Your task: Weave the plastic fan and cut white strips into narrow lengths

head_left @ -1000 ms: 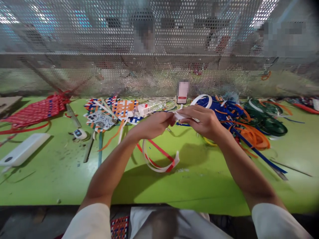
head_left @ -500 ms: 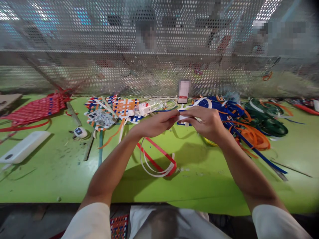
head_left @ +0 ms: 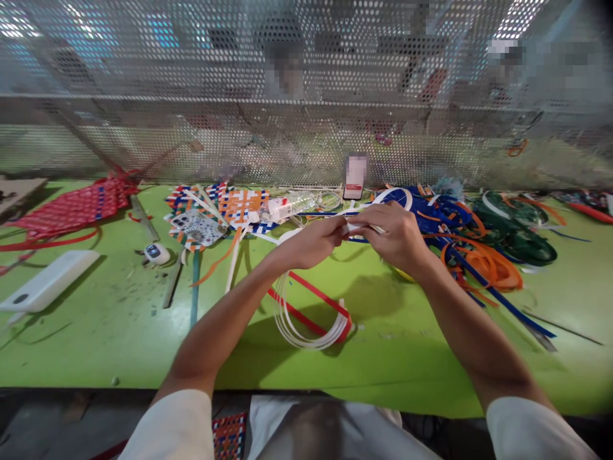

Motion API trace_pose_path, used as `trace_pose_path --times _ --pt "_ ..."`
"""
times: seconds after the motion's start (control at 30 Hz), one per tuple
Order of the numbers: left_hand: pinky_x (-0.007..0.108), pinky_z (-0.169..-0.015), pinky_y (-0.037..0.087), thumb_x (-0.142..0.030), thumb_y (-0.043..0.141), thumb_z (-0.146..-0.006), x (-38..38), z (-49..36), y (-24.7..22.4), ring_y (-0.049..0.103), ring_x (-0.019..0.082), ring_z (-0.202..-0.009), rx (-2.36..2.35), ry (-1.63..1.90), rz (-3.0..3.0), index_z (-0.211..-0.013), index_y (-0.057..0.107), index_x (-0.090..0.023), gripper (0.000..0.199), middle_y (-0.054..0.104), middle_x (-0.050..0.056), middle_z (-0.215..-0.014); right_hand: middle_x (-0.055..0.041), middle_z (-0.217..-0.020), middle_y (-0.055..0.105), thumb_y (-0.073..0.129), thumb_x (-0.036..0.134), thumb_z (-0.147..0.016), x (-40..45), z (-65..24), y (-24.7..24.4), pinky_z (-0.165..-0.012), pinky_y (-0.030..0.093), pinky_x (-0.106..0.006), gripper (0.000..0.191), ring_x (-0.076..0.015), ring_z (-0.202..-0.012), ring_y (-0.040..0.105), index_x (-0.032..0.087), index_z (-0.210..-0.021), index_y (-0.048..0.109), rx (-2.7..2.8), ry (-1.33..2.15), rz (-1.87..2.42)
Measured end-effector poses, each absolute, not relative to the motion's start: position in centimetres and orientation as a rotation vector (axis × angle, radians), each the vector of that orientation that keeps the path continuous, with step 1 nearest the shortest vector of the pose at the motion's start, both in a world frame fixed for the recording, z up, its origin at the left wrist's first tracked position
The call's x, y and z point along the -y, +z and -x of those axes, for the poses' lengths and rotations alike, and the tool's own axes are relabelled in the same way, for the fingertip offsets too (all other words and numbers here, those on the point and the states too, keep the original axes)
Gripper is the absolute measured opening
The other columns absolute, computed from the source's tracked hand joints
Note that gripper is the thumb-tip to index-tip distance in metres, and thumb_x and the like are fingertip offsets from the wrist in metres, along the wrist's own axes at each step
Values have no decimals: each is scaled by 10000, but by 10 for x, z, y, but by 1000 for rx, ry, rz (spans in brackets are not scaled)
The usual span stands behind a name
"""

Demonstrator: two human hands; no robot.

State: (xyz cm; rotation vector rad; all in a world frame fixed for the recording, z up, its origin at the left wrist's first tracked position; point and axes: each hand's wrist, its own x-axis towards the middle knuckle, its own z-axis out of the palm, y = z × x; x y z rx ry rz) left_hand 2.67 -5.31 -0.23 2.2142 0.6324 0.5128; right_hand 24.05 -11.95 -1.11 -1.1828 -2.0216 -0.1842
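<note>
My left hand (head_left: 313,244) and my right hand (head_left: 398,235) meet above the middle of the bench. Both are closed on a white plastic strap (head_left: 353,227), a short stretch of which shows between the fingertips. Below my left forearm hang several curved loops of white strap (head_left: 306,344). A folded red strap (head_left: 320,295) crosses these loops, its bend at the right. How the white and red straps run inside my left hand is hidden.
A propped phone (head_left: 354,176) stands behind my hands. Woven checkered pieces (head_left: 244,207), a patterned phone (head_left: 200,229) and a bottle (head_left: 297,203) lie left; blue (head_left: 421,211), orange (head_left: 495,265) and green straps (head_left: 522,243) right. A perforated metal screen (head_left: 306,140) closes the back.
More white loops now show under my left forearm, and the loops with the red strap have shifted slightly right. Both hands stay together at nearly the same place.
</note>
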Motion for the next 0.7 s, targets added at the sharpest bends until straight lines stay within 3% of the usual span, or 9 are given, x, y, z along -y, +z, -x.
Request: trace_pose_path --times 0.23,0.47,0.6,0.7 --pt "316 -677 313 -337 432 -1106 62 -38 -8 492 181 -719 -654 677 -2272 -915 500 -211 238 579 19 -806 -19 -998 859 753 257 -970 114 -252 -6 -999 542 -501 165 -282 -968 776 302 -1073 875 1922 -236 1225" --pt "258 -521 251 -365 489 -1077 53 -38 -9 344 116 -527 -622 726 -1898 -931 608 -182 263 393 -55 -633 -83 -1295 804 760 368 -1026 145 -250 15 -1082 521 -524 287 -326 -1205 733 287 -1300 786 1747 -659 1120" --pt "219 -442 190 -393 592 -1036 41 -37 -13 247 76 -441 -610 688 -1539 -976 637 -175 231 321 -94 -595 -109 -1068 808 716 444 -1029 159 -284 -6 -891 578 -452 232 -295 -950 744 258 -1132 807 1568 -459 1384" --pt "196 -418 177 -442 693 -993 36 -36 -16 231 56 -431 -558 726 -1395 -969 629 -179 272 317 -104 -602 -69 -770 745 762 514 -953 157 -335 -48 -651 487 -351 309 -217 -672 640 209 -903 770 1714 -55 1733"
